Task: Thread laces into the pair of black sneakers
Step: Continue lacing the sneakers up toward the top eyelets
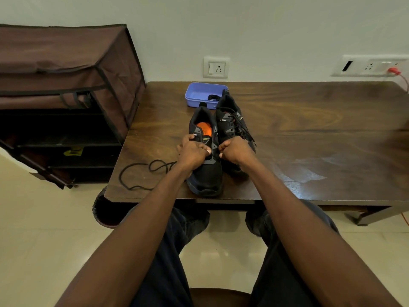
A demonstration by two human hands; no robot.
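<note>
Both bare forearms reach straight out from the seated person over the near edge of the dark wood-grain surface [298, 120]. The left hand [193, 152] is curled round the left flank of the unlaced black sneaker with the orange insole [204, 173], thumb lying across its eyelet row. The right hand [234, 151] is balled into a fist at the same shoe's right flank, knuckles up; whether it pinches a lace end I cannot tell. That sneaker stands near the front edge, toe toward the person. Just beside it, on its right and touching, stands the laced black sneaker [232, 120], its lace ends trailing loose. A loose black lace [141, 171] lies in loops to the left, running under the left wrist. Behind the shoes sits a shallow lavender plastic tray [197, 94].
</note>
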